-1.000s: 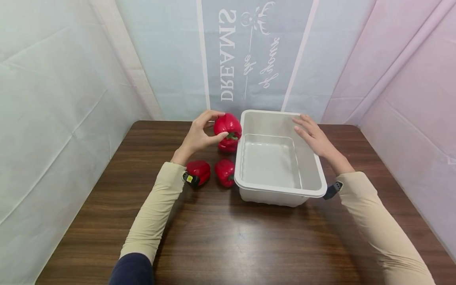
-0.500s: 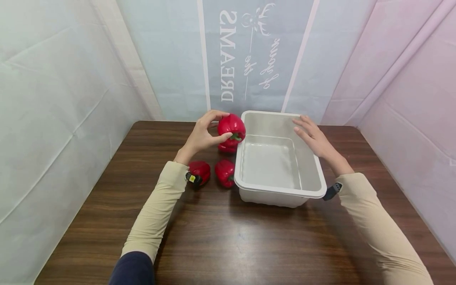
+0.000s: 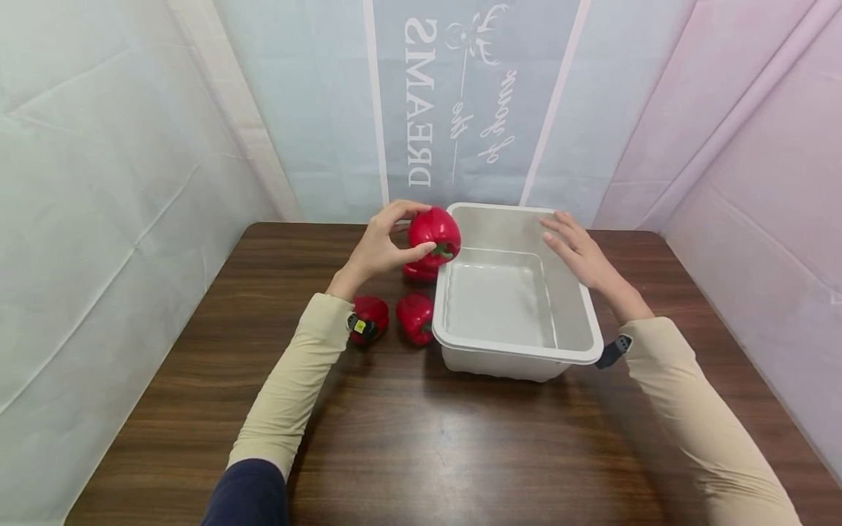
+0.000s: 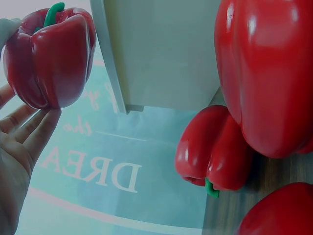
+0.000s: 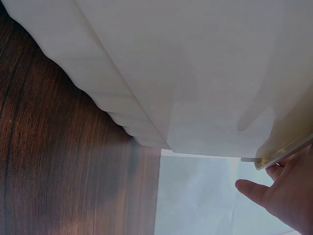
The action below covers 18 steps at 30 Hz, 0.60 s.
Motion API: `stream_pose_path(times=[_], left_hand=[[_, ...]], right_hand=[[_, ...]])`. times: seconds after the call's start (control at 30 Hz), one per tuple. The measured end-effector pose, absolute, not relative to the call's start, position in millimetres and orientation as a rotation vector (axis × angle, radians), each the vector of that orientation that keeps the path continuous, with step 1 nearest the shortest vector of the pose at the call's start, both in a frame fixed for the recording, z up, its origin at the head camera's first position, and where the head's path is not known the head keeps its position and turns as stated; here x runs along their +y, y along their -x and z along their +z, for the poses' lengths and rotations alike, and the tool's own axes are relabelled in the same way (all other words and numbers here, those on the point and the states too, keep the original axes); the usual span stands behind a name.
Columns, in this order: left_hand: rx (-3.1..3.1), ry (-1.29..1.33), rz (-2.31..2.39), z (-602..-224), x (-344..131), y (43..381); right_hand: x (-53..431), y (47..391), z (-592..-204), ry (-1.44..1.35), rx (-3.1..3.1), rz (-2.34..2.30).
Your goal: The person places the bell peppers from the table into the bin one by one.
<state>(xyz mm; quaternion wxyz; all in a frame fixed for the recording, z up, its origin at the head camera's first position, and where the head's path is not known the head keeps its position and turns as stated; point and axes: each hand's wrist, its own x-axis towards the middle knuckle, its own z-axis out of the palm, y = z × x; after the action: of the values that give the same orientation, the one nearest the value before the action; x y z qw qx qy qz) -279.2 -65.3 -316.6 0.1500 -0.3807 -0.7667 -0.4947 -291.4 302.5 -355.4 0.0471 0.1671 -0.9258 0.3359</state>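
Note:
My left hand (image 3: 383, 247) grips a red bell pepper (image 3: 434, 228) between thumb and fingertips, its green stem toward me. This pepper overlaps the left rim of a pale grey plastic bin (image 3: 509, 359). In the left wrist view the held pepper (image 4: 54, 58) is raised, beside the bin wall (image 4: 161, 54). Three more red peppers are left of the bin: one pepper (image 3: 419, 272) is partly hidden behind the held one, one pepper (image 3: 414, 318) is nearer me, and another pepper (image 3: 372, 315) is beside my wrist. My right hand (image 3: 582, 256) holds the bin's right rim, its digits on both sides.
The bin stands on a dark wood-grain table (image 3: 408, 438), and its inner floor (image 3: 500, 303) shows bare. Behind the table hangs a pale blue printed cloth (image 3: 329, 109). White cloth walls (image 3: 118, 183) flank both sides.
My left hand has moved a little to the right with the bell pepper, from beside the bin to over its left rim. My right hand and the bin have stayed still.

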Motion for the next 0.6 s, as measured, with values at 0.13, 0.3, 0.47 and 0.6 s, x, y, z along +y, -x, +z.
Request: stream_pose_path(times=[0.13,0.3,0.47,0.6], left_hand=[[-2.203,1.111,-1.438,-315.1,-62.7,281.3],[-2.214,1.122,-1.451,-315.7,-58.9,284.5],[-2.225,1.126,-1.452,-315.1,-56.0,287.4],[-2.216,1.137,-1.476,-312.3,-53.6,289.1]], right_hand=[[303.1,293.3,-354.2,-0.511,-2.829,1.031],[303.2,295.2,-353.1,-0.514,-2.83,1.042],[302.5,297.7,-352.0,-0.505,-2.829,1.05],[302.0,299.9,-350.3,-0.502,-2.831,1.059]])
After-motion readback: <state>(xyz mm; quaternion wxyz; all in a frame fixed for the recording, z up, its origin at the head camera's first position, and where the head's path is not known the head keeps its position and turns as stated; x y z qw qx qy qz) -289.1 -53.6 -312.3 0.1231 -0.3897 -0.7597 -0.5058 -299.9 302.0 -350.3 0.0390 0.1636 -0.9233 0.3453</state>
